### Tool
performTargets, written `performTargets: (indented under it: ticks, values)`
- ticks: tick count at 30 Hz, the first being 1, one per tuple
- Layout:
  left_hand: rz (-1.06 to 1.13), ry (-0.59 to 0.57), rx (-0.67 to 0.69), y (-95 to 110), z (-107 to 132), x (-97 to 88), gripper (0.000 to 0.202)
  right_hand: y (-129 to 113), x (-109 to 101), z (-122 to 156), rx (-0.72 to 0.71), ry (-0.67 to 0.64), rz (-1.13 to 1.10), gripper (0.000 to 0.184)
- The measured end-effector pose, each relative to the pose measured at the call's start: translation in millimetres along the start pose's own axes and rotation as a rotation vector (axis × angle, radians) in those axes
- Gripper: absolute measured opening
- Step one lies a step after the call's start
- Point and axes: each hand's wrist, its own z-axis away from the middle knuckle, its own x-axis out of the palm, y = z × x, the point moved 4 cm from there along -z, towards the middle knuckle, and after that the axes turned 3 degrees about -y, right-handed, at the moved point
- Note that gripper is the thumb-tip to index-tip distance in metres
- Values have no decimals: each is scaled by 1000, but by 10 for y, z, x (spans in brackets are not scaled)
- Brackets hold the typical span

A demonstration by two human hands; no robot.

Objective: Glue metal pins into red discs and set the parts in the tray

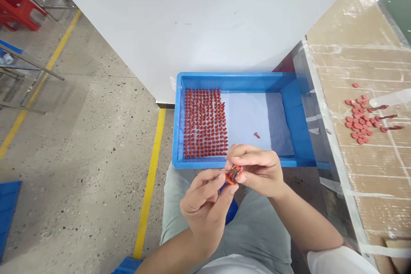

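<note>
I look down on a grey concrete floor (96, 145) with a yellow line (149, 184) painted on it, and a big white wall (192, 21) stands ahead. The left hand (205, 209) and the right hand (257, 171) are close together, and both pinch one small orange-red part (233, 174). Thumbs and fingers press in on it from both sides. The fingers hide much of it, so I cannot tell its full shape. I think it takes two hands because it is tiny and needs care.

Just past the hands is a blue plastic tray (199, 163), and the hands are right over its near edge. Perhaps they work there so that a dropped piece falls in. Many small red parts (205, 123) stand in tight rows at the left end of the tray, maybe to keep them neat and easy to count. One loose red part (257, 135) lies alone on a white sheet (247, 113) in the tray. The grey-green trousers (257, 227) sit just under the hands. To the right, a table (362, 60) holds a heap of red discs (358, 120) and three thin red stems (390, 122).
</note>
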Motion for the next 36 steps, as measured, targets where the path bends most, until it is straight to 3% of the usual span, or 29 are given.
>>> performTargets:
  ticks: [4,6,8,11,14,16,18,22,26,30,36]
  values:
    - [-105,-22,-61,-33,-30,22,50,-24,-89,33,-41,64,87,38]
    - [-149,-15,-108,-95,8,-45,52,18,-269,71,-39,168,175,34]
    - [-228,-35,-96,-184,103,-171,36,146,-579,131,1,330,332,31]
    - [-367,-305,-36,-415,339,-368,27,523,-1188,224,188,493,694,27]
    - [-452,-570,-125,-800,595,-645,28,1018,-1762,267,444,404,1070,30]
    - [-556,-760,-214,-1104,711,-855,31,1294,-2050,269,489,355,1129,27]
    - [-685,-879,-194,-1375,732,-1082,31,1511,-2243,252,510,318,1168,22]
    - [-982,-1046,-81,-1827,587,-1432,29,1789,-2425,177,523,273,1234,23]
    - [-1049,-1057,-100,-2087,387,-1542,25,1933,-2488,106,529,212,1267,23]
    - [-1059,-1080,-112,-2190,295,-1555,26,1984,-2528,81,551,171,1283,24]
    - [-1032,-1109,-46,-2182,299,-1697,28,2021,-2611,-60,608,212,1332,28]
